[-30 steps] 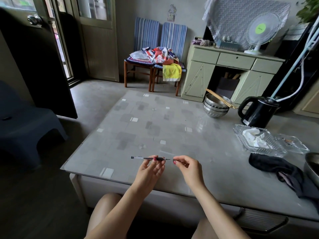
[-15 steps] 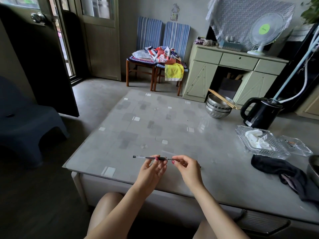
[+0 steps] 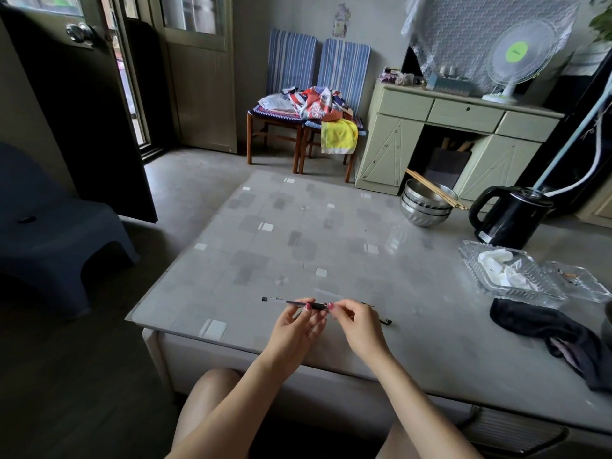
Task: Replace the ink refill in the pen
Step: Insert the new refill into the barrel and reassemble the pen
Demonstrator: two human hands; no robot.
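A thin clear pen [image 3: 291, 303] with a dark grip and a black end cap is held level above the near edge of the grey table [image 3: 298, 246]. My left hand [image 3: 294, 329] pinches the pen at its dark grip, palm up. My right hand [image 3: 356, 326] pinches the pen's right end, its fingertips touching those of the left hand. What the right fingers grip is too small to tell. A second thin dark piece [image 3: 384, 321] lies on the table just right of my right hand, partly hidden by it.
A black cloth [image 3: 546, 329] lies at the right. Behind it stand a glass tray with white tissue [image 3: 506, 273], a small glass dish [image 3: 579, 279], a black kettle [image 3: 510, 217] and stacked steel bowls with chopsticks [image 3: 425, 203]. A dark plastic stool [image 3: 56, 233] stands left of the table.
My right hand has closed in on the pen's right end, so the fingertips of both hands now touch. The camera has shifted slightly; the pen stays level in my left hand.
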